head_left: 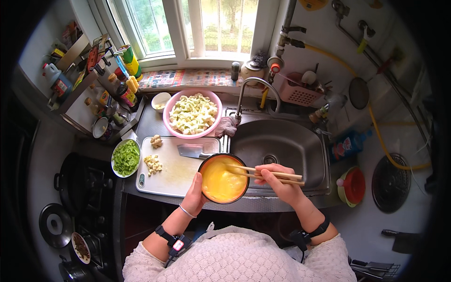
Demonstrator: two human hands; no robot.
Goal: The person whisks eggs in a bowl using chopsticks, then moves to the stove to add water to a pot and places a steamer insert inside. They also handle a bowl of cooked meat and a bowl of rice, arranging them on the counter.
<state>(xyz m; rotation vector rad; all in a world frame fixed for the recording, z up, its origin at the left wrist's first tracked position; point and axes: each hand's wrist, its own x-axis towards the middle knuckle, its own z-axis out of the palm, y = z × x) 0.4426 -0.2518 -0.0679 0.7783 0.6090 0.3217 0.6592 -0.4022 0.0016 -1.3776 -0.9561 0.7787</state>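
Nearest me, my left hand cups the dark bowl of beaten yellow egg at the near counter edge, fingers closed on its left wall. My right hand pinches a pair of chopsticks, their long axis running leftward, tips dipping into the egg. Farther left lies the cutting board with a cleaver; beyond, a pink basin; right, the sink.

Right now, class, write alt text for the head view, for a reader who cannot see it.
The left hand steadies a dark bowl of beaten egg at a steel sink's edge; the right hand holds chopsticks in it. A cutting board lies left.
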